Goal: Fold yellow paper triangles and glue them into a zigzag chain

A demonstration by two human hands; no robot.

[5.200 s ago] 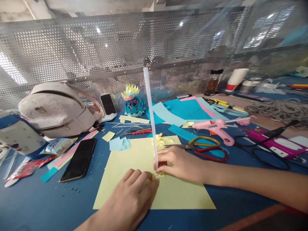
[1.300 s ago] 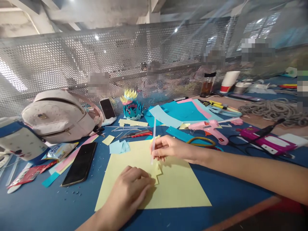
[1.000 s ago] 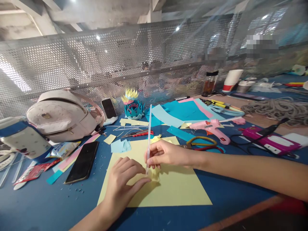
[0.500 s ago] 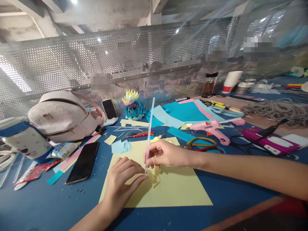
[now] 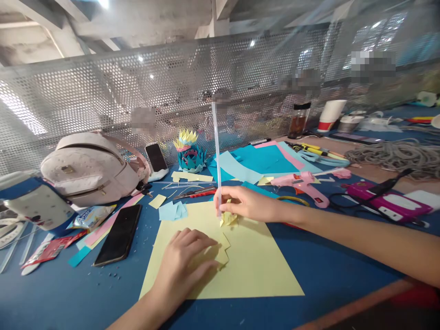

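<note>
A long translucent glue stick point(image 5: 216, 146) stands nearly upright in my right hand point(image 5: 240, 204), pinched near its lower end. Just beside those fingers is a small folded yellow paper piece point(image 5: 228, 219), partly hidden. My left hand point(image 5: 189, 256) lies low over the large pale yellow sheet point(image 5: 261, 270), thumb and fingers apart. Its fingertips reach a yellow zigzag-cut paper strip point(image 5: 224, 250); whether they touch it I cannot tell. Farther back stands a blue, pink and yellow paper flower point(image 5: 190, 156).
A pink glue gun point(image 5: 302, 183), scissors point(image 5: 294, 200) and a red cutter point(image 5: 202, 192) lie beyond the sheet. On the left are a black phone point(image 5: 118, 236), a backpack point(image 5: 92, 167) and a mug point(image 5: 41, 206). Blue paper point(image 5: 268, 160) and grey cord point(image 5: 395, 158) lie farther back.
My right hand has moved away from me with the glue stick, toward the sheet's far side. My left hand has let go of the stick's lower end and spread over the zigzag strip.
</note>
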